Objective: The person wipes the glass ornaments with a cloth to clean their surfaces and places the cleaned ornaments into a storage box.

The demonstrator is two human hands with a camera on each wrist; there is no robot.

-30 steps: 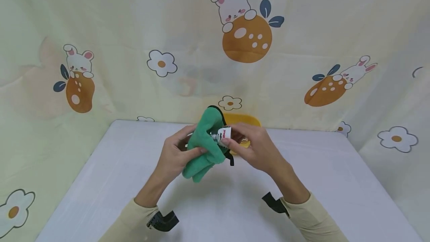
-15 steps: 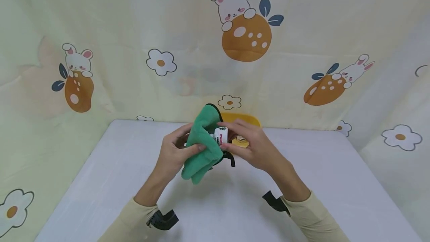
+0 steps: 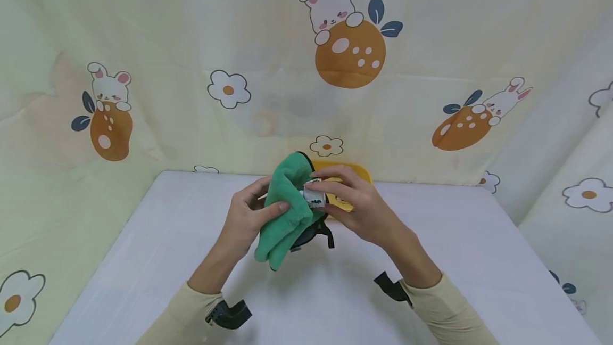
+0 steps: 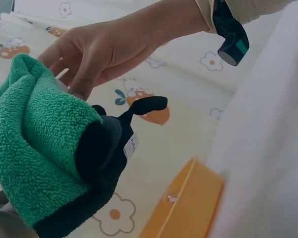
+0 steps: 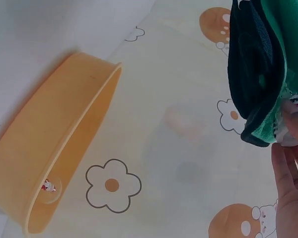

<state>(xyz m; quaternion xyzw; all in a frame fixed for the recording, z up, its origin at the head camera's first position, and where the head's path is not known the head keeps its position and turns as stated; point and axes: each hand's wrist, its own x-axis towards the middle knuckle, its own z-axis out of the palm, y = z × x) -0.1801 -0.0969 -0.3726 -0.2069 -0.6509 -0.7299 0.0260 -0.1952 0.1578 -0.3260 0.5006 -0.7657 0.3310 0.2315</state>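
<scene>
A green plush towel with a dark navy underside and a black hanging loop is held above the table by my left hand, thumb on the green face. My right hand pinches a small bottle with a white label between thumb and fingers. The bottle's other end goes into the towel's fold and is hidden. In the right wrist view, the thumb of my right hand presses on the white label, close against the towel's edge.
A yellow basin stands behind my hands at the table's back edge, partly covered by the towel and right hand. A small red-and-white figure shows inside it. A printed curtain hangs behind the white table.
The bottle has turned in my right fingers, so its red lettering has rolled out of sight. The towel has tipped lower, showing more of its dark underside.
</scene>
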